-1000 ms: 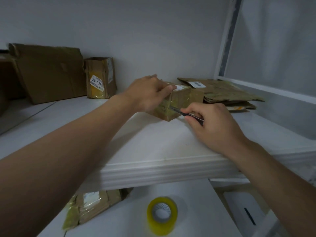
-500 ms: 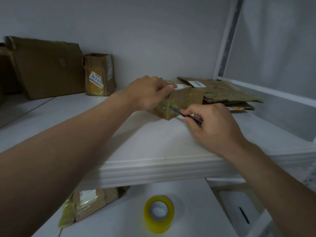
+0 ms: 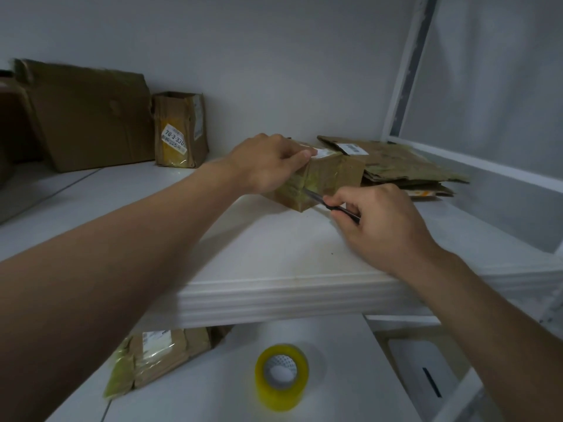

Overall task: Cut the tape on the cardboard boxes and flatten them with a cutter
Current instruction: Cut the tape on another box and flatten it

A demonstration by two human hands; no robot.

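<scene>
**Blade draws back along the taped corner**

The right hand (image 3: 387, 226) has slid a little toward the person, and the cutter (image 3: 330, 205) has come with it: its tip now sits at the lower front corner of the small box (image 3: 326, 178), where a second ago it reached further across the taped face. The left hand (image 3: 268, 162) has edged slightly left on the box top.

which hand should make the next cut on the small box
Right. The right hand already grips the cutter, its blade against the taped side of the small box. The left hand is clamped over the box's top, steadying it, so it likely should stay there.
</scene>
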